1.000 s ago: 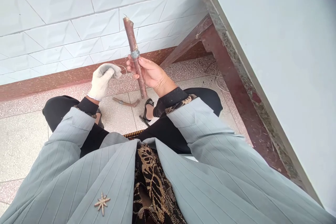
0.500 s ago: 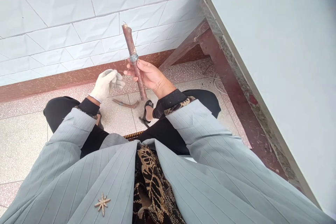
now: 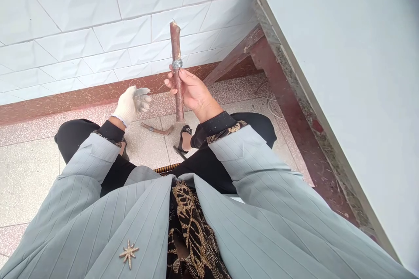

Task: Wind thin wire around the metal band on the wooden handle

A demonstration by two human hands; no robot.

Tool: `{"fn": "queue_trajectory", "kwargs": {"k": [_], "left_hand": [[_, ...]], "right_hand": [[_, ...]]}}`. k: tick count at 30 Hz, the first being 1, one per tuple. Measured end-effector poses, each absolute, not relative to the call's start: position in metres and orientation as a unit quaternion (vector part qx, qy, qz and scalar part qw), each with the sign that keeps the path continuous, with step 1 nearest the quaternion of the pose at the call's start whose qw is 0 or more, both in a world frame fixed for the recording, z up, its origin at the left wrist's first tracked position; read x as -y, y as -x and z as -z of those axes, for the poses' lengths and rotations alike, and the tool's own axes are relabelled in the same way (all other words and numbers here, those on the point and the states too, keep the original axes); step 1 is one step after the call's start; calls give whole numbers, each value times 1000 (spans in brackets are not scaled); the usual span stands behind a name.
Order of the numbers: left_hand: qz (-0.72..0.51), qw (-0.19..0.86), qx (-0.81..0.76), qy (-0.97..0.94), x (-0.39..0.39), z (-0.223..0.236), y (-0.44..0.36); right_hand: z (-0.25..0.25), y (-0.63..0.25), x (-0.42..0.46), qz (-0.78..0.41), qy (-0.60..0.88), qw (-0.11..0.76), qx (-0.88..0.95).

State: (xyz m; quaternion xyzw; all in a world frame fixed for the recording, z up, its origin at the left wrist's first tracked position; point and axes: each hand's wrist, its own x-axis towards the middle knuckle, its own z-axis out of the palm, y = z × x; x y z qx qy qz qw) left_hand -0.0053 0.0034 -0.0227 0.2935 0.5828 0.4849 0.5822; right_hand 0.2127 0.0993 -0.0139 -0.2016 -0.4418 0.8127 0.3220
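Observation:
My bare right hand (image 3: 195, 95) is closed around a brown wooden stick (image 3: 176, 41), held nearly upright. Silvery wire (image 3: 177, 64) is wound in a tight band around the stick, just above my thumb. From the band a thin loose strand runs left and curls near my left hand (image 3: 132, 101). That hand wears a white glove with a grey palm; its fingers are stretched out and apart. Whether the strand touches the glove is hard to make out. Below, on the floor, lies a small bent twig (image 3: 160, 131) with wire around one part.
A white tiled wall (image 3: 75, 4) with a reddish-brown skirting stands in front. To the right is a white-topped table (image 3: 343, 52) with a brown wooden leg (image 3: 234, 54). Loose wire (image 3: 271, 107) lies on the floor beside it. My shoe (image 3: 185, 137) is below the stick.
The stick and my right hand have moved right and slightly up, and the stick is now more upright. My left hand's fingers have spread from a pinch, and a wire loop shows above them.

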Motion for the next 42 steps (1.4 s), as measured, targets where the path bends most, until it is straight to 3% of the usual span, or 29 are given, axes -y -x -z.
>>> {"fn": "queue_trajectory", "kwargs": {"k": [4,8,14,19,23,25,29,32,36,39,42], "left_hand": [[-381,457,-638,-488,-2,31,11],[-168,281,-633,-702,3,22,9],[192,128,-630,-742,3,7,-9],[267,104,-583,-761,0,22,-5],[154,192,-690,-680,3,56,22],[-29,273,-789,-549,8,75,36],[-159,296,-825,-455,22,101,45],[-266,359,-806,-387,33,105,37],[-553,487,-662,-135,45,95,34],[-684,470,-557,47,55,85,45],[-711,342,-612,52,61,73,57]], "right_hand": [[5,-221,-107,-794,204,333,465],[-11,-224,-109,-734,318,373,469],[-5,-221,-112,-714,317,435,448],[-2,-246,-134,-676,314,491,451],[-15,-279,-148,-667,349,430,498],[-19,-289,-150,-651,373,405,522],[-19,-283,-145,-597,388,437,551],[-14,-260,-137,-566,389,506,522],[-12,-226,-123,-552,429,462,545],[-11,-210,-119,-539,432,438,576],[-9,-198,-120,-514,426,427,610]]}}
